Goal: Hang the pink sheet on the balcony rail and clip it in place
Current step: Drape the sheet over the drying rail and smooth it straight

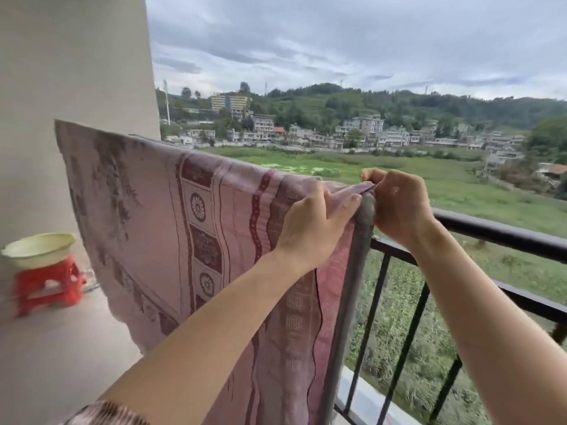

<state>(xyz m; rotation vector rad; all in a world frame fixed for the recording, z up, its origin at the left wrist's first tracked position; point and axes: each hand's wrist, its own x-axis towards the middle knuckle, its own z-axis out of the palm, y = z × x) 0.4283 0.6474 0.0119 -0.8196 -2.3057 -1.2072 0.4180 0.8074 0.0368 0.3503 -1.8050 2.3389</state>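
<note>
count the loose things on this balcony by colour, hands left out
Pink: 1, the patterned pink sheet draped over the black metal balcony rail
Red: 1, the red plastic stool
Pale yellow-green: 1, the round plastic basin on that stool
Total: 3

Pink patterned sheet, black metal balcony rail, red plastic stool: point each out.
pink patterned sheet (159,216), head view, draped front face.
black metal balcony rail (503,233), head view, bare top bar.
red plastic stool (46,285), head view, front side.
</note>
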